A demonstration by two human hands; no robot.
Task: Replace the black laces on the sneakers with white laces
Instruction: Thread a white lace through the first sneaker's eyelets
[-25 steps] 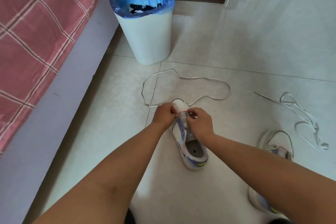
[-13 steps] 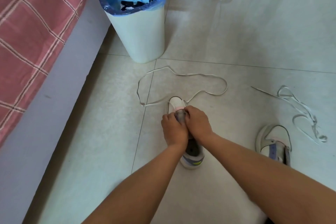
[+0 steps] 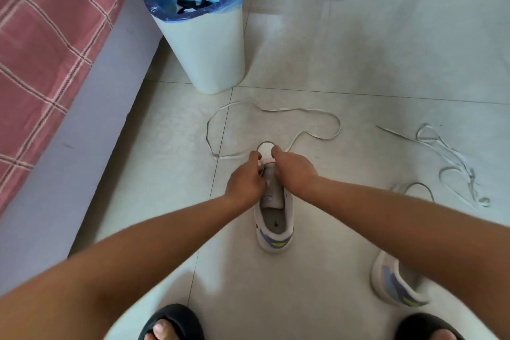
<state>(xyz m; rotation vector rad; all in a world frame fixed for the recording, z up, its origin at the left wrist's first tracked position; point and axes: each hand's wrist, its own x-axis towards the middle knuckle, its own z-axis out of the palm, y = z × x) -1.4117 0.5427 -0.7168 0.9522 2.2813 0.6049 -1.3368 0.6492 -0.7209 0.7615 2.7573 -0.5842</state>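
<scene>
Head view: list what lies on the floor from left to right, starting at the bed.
Bed with pink plaid cover → white bin with blue liner → sneaker being laced → second sneaker → loose white lace.

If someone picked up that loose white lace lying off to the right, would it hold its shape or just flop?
The loose white lace would probably flop: it lies in slack tangled loops on the tile floor. It looks thin and flat, so likely very light. Lifted by one loop, the rest would probably trail.
</scene>
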